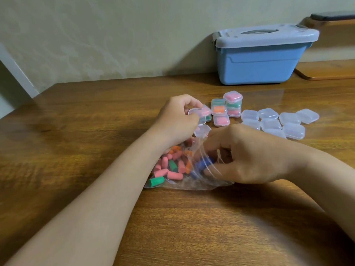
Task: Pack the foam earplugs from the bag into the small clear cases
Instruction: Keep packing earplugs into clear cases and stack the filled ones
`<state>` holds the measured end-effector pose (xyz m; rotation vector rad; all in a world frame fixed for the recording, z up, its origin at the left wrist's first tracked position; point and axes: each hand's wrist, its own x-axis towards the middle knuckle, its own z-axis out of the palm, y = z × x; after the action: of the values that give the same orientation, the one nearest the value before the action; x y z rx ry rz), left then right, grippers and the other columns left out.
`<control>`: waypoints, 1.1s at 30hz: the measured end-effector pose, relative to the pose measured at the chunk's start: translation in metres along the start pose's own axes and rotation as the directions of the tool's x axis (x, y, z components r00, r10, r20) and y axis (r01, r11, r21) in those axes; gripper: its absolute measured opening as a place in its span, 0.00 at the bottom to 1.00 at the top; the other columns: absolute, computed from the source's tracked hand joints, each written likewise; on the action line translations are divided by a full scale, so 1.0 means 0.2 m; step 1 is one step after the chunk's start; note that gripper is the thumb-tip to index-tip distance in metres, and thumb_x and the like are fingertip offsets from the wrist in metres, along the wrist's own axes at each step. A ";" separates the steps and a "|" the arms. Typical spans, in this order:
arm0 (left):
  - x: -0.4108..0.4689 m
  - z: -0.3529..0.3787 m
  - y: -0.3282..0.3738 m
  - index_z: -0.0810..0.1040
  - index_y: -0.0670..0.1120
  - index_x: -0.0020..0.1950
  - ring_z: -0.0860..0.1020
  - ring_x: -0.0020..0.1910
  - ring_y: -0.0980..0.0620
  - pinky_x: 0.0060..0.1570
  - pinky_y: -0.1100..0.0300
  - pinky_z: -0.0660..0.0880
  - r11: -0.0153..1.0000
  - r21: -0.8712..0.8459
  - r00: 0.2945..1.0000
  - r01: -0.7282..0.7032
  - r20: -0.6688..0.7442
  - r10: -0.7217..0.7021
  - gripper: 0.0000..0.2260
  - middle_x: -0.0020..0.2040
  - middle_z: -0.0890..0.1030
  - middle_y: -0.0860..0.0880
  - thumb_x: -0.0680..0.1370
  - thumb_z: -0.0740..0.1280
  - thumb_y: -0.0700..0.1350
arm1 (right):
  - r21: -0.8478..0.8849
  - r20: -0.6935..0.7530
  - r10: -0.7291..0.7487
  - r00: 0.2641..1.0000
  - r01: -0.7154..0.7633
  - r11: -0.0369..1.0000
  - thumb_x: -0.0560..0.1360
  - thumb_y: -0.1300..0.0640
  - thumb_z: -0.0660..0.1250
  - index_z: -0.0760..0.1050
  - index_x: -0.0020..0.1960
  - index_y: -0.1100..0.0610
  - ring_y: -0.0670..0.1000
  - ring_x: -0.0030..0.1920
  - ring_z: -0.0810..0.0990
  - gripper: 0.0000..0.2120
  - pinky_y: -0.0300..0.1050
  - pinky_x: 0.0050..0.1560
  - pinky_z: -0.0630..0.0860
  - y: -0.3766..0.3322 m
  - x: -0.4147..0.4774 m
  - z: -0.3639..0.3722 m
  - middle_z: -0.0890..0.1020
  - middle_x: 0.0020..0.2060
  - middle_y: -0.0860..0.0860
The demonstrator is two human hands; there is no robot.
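Note:
A clear plastic bag (207, 184) lies on the wooden table (76, 131), holding several pink, green, orange and blue foam earplugs (169, 169). My left hand (176, 121) holds an open small clear case (199, 120) just above the bag's far end, lid hanging down. My right hand (247, 156) reaches into the bag's mouth, fingers curled around a blue earplug (204, 163). Filled cases (226, 108) with pink, orange and green earplugs stand stacked behind my hands. Several empty closed cases (278, 123) lie to their right.
A blue storage box (259, 62) with a grey lid stands at the back right against the wall. A wooden shelf (326, 70) sits at the far right. The table's left edge runs diagonally at the left.

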<state>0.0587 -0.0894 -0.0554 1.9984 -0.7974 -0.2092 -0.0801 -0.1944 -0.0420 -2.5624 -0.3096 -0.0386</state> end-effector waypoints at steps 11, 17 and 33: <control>0.00 -0.01 0.00 0.80 0.53 0.55 0.76 0.49 0.59 0.42 0.62 0.74 0.998 0.062 1.000 -0.028 0.008 0.027 0.10 0.51 0.79 0.55 0.81 0.64 0.40 | -0.078 -0.038 0.009 0.999 -0.012 0.997 0.73 0.55 0.72 0.68 0.33 0.40 0.44 0.35 0.74 0.18 0.34 0.32 0.68 -0.03 0.01 0.00 0.73 0.32 0.41; 0.00 -0.01 0.00 0.80 0.54 0.55 0.76 0.49 0.57 0.43 0.59 0.77 0.998 0.066 1.000 -0.014 0.019 0.013 0.09 0.49 0.77 0.57 0.81 0.64 0.41 | -0.031 -0.048 -0.001 0.999 -0.001 1.000 0.74 0.55 0.65 0.72 0.35 0.46 0.48 0.33 0.73 0.10 0.38 0.31 0.68 -0.02 0.00 0.01 0.75 0.32 0.47; -0.01 -0.01 0.01 0.80 0.54 0.51 0.79 0.52 0.52 0.49 0.44 0.82 1.000 0.016 1.000 0.017 0.023 -0.018 0.10 0.50 0.79 0.54 0.79 0.64 0.40 | -0.028 -0.064 0.036 0.997 -0.038 0.999 0.71 0.61 0.70 0.77 0.38 0.47 0.44 0.34 0.77 0.10 0.31 0.32 0.69 0.02 -0.03 -0.06 0.77 0.31 0.42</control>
<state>0.0580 -0.0868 -0.0528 2.0218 -0.7989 -0.2378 -0.0840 -0.2051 -0.0336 -2.5894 -0.2390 -0.1112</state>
